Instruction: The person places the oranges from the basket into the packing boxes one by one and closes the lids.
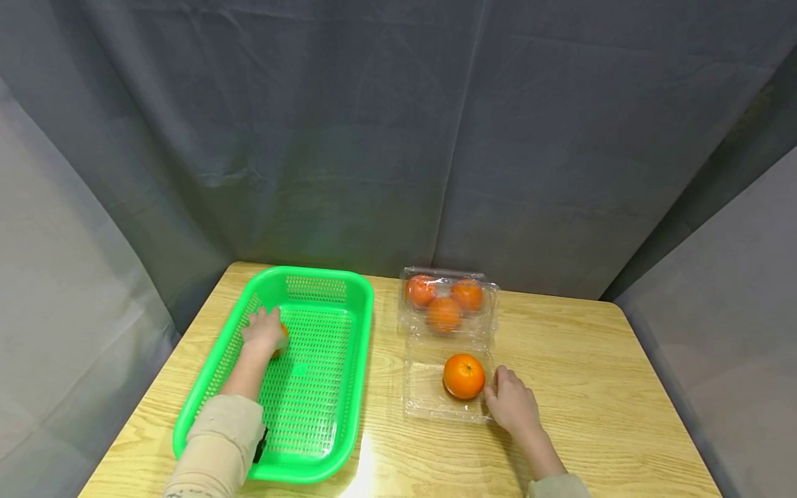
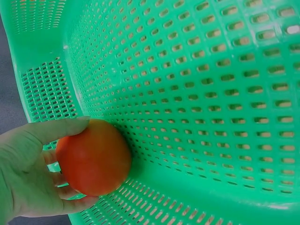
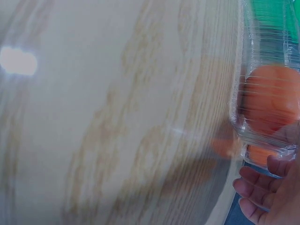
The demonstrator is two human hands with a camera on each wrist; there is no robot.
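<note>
Inside the green plastic basket (image 1: 362, 366), my left hand (image 1: 264, 333) grips an orange (image 2: 95, 157), thumb on one side and fingers curled round the other. This fruit rests against the basket's floor and side wall. To the right lies an unfolded clear plastic clamshell container (image 1: 423, 404). A single orange (image 1: 463, 376) sits in its near half, stem end up. My right hand (image 1: 513, 402) is at the container's right edge, its fingers loosely bent; in the right wrist view they are beside the clear wall, and whether they touch it is hard to tell.
Three more oranges (image 1: 445, 314) are grouped in the container's far half. Basket and container stand side by side on a wooden table (image 1: 560, 360). Grey cloth (image 1: 349, 138) hangs behind the table, with lighter panels at both sides.
</note>
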